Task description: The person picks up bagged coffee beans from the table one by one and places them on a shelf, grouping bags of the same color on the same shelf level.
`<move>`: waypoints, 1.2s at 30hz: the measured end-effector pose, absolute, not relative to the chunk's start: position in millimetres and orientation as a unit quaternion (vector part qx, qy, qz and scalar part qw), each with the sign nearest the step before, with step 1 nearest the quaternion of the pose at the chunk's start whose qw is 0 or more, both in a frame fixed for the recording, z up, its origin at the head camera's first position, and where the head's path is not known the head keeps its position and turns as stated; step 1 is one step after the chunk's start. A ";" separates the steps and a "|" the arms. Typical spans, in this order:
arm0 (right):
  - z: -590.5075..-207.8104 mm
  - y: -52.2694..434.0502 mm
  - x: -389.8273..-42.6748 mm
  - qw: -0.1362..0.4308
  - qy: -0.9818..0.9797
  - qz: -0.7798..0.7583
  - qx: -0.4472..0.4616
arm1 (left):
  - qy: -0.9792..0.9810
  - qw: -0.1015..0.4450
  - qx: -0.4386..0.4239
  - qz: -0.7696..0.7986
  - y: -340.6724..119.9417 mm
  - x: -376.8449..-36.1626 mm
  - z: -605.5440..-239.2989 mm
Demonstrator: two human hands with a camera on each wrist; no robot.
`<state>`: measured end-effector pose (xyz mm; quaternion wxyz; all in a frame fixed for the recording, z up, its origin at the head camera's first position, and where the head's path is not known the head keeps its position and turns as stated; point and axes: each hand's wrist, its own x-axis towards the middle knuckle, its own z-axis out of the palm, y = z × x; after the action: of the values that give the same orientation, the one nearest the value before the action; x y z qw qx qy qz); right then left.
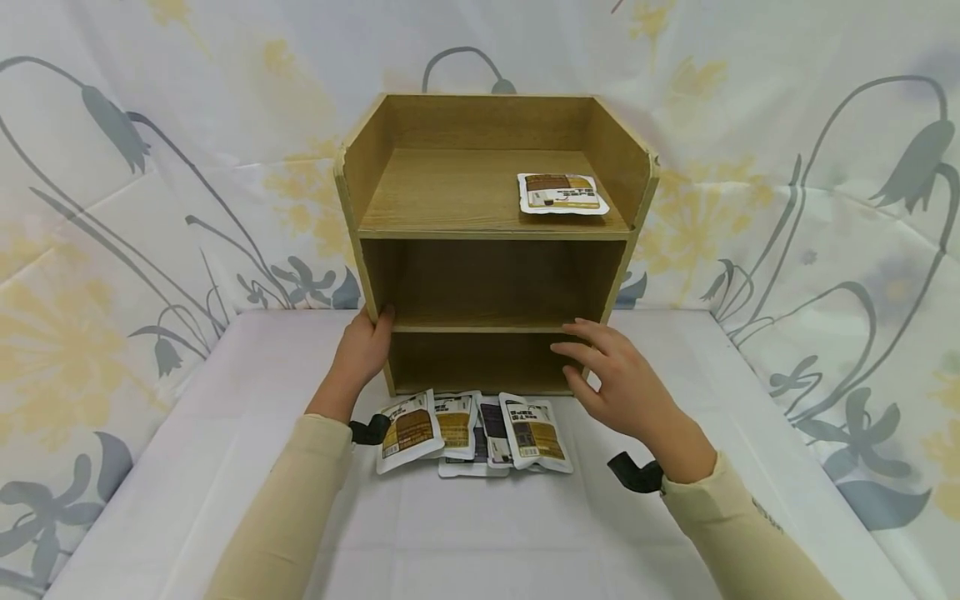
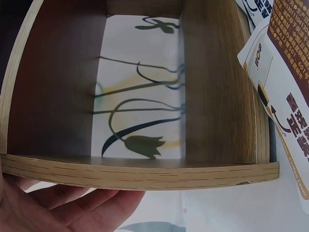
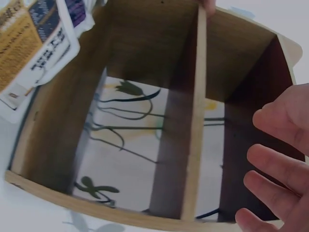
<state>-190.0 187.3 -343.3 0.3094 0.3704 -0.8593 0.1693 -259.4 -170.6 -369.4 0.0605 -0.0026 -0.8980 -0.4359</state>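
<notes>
A small wooden shelf [image 1: 495, 327] stands upright with an open top tray and two compartments below. At its left side panel, my left hand [image 1: 362, 354] holds the edge, the thumb at the front and the fingers along the outside [image 2: 91, 205]. My right hand [image 1: 618, 375] hovers before the lower right side of the shelf, fingers spread and loosely bent, holding nothing. One flat white pouch with a brown and yellow label [image 1: 562, 194] lies on the right of the top tray. Several similar pouches [image 1: 536, 433] lie overlapping on the table at the shelf's foot.
A white cloth covers the table [image 1: 480, 533]. Behind the shelf hangs a flower-printed cloth [image 1: 750, 233], which also shows through the shelf's backless compartments in the wrist views. The pouches [image 3: 36, 46] lie close before the bottom edge of the shelf.
</notes>
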 end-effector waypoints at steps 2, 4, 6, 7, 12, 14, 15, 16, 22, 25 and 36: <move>-347.9 188.9 -188.7 0.303 -0.862 0.169 0.369 | -0.898 0.060 -0.003 -0.435 -170.4 -259.4 -369.2; -353.1 190.1 -187.4 0.294 -0.866 0.170 0.367 | -0.898 0.059 -0.002 -0.437 -170.3 -259.4 -369.3; -357.8 190.6 -186.3 0.285 -0.869 0.169 0.367 | -0.896 0.058 -0.002 -0.440 -170.3 -259.3 -369.4; -359.7 190.6 -185.4 0.280 -0.871 0.169 0.367 | -0.895 0.058 -0.002 -0.441 -170.3 -259.2 -369.5; -368.2 189.9 -180.4 0.241 -0.888 0.163 0.358 | -0.894 0.057 -0.001 -0.445 -169.9 -259.0 -369.9; -371.3 189.2 -178.6 0.222 -0.895 0.161 0.352 | -0.895 0.058 -0.001 -0.443 -169.6 -259.2 -369.9; -372.4 188.6 -177.7 0.213 -0.898 0.162 0.349 | -0.895 0.058 -0.001 -0.442 -169.5 -259.2 -369.8; -373.4 188.1 -177.0 0.205 -0.901 0.163 0.347 | -0.895 0.059 -0.001 -0.442 -169.4 -259.4 -369.8; -382.6 185.5 -175.7 0.170 -0.909 0.160 0.344 | -0.894 0.060 -0.002 -0.444 -169.5 -259.6 -369.7; -387.2 184.4 -174.9 0.160 -0.910 0.155 0.349 | -0.893 0.060 -0.003 -0.445 -169.6 -259.4 -369.9; -402.6 179.1 -168.8 0.121 -0.914 0.146 0.357 | -0.895 0.062 -0.002 -0.441 -168.8 -258.1 -368.9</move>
<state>-168.8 179.1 -402.6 0.1208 0.3573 -0.9145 0.1465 -258.1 -168.8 -368.9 0.0616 -0.0019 -0.8952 -0.4414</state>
